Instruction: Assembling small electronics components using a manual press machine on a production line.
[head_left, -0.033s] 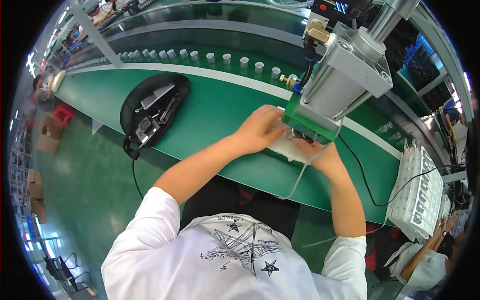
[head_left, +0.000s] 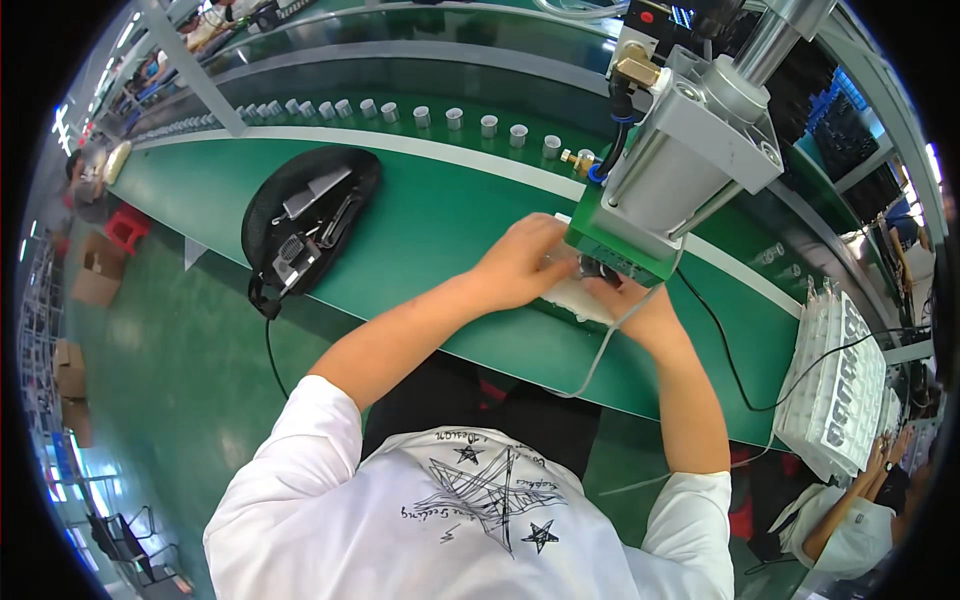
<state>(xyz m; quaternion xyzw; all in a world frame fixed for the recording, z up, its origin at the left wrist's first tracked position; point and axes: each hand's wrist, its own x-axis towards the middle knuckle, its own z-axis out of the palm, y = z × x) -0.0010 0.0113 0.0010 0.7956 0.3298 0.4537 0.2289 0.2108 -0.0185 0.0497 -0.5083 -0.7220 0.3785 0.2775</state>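
At the bench press, both my hands work under its green block. My left hand reaches in from the left, fingers bent together and thumb towards the block; its fingertips are partly hidden. From the right comes my right hand, its fingers curled in beneath the block. Between the hands a small dark piece shows in part, too covered to name. A whitish base plate lies below the hands. A pale tube loops down past my right hand.
A black zippered case with tools lies open on the green bench. Beyond the bench edge stands a row of small white cups. Stacked clear trays sit at the right, near another person's hands. A black cable crosses the bench.
My left hand has shifted very slightly right, its thumb nearer the dark piece. The dark piece shows slightly further left. Everything else stays as it was.
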